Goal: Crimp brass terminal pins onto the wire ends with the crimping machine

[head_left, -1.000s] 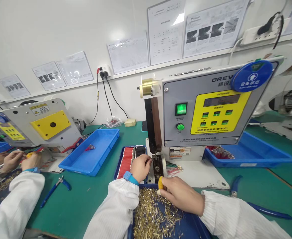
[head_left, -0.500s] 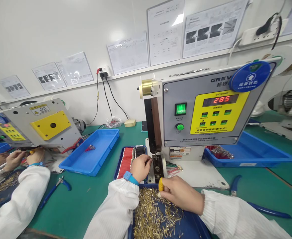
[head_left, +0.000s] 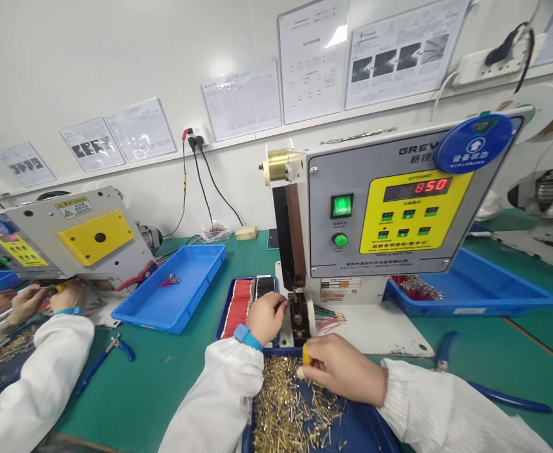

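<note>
My left hand (head_left: 265, 318), with a blue wrist strap (head_left: 248, 337), is at the dark die block (head_left: 299, 318) of the bench crimping machine (head_left: 337, 245). Its thumb and fingertips are pinched together; what they hold is too small to make out. Yellow and pale covers are on the fingertips of my right hand (head_left: 346, 371), which is closed over a dark blue tray (head_left: 365, 428). Small brass pins (head_left: 280, 402) are heaped in that tray. Beside my left hand lie red wires (head_left: 238, 305) and black wires (head_left: 264, 287). More wires (head_left: 328, 319) lie behind the die.
A blue bin (head_left: 172, 296) stands to the left, with cutters (head_left: 104, 362) in front of it. Another blue bin (head_left: 484, 296) and blue-handled pliers (head_left: 507, 397) are at right. At far left, a co-worker's hands (head_left: 66, 296) are at a second machine (head_left: 87, 233).
The red digits on the machine's display have changed from 285 to 850. My right hand's fingertips have shifted very slightly. My left hand stays at the die.
</note>
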